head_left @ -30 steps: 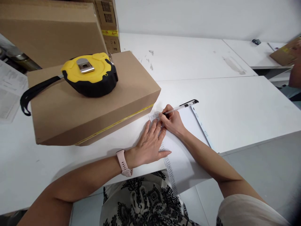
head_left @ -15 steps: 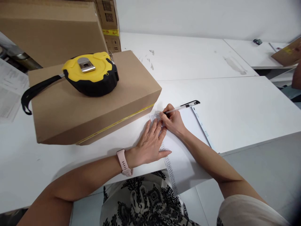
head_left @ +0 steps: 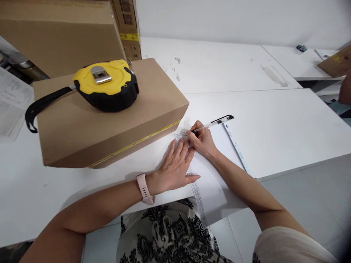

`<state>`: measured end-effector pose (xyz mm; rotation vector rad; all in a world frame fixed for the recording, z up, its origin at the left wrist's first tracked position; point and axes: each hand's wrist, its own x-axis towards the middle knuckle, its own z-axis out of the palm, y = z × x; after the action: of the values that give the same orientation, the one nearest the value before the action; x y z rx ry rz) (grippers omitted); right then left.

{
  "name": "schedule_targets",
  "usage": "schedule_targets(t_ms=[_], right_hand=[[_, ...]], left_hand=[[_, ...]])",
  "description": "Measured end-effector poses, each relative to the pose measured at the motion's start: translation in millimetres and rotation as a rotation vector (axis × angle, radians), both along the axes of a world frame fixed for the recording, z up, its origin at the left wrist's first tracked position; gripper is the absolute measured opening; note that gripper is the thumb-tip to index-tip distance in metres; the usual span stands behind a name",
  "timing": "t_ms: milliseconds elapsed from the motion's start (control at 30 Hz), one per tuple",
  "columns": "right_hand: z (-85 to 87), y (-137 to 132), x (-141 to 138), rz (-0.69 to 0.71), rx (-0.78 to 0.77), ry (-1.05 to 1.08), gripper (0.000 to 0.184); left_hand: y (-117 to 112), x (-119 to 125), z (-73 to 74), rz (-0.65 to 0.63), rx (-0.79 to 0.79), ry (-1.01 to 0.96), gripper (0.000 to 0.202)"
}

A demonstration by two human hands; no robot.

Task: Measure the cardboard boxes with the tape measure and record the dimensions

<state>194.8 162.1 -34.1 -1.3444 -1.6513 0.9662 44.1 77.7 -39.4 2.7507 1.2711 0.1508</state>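
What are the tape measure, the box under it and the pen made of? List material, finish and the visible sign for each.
Tape measure: likely plastic, yellow shell with matte black rubbery rim; shiny metal clip on top.
Box: brown corrugated cardboard, matte, with folded edges and yellow tape.
Pen in the right hand: apparently clear glossy plastic barrel, black cap clip.

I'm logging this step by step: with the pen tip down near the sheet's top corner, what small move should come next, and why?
Probably keep the left hand flat on the sheet and carry the pen along the printed column. The right hand grips the pen with its tip at the top rows, and the sheet overhangs the table edge.
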Motion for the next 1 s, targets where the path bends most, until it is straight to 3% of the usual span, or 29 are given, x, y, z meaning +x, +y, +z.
schedule_targets(t_ms=[1000], right_hand=[[0.8, -0.2, 0.8, -0.024, -0.002, -0.022, 0.018]], left_hand=[[-0.8, -0.3, -1.9, 0.016, -0.003, -0.042, 0.096]])
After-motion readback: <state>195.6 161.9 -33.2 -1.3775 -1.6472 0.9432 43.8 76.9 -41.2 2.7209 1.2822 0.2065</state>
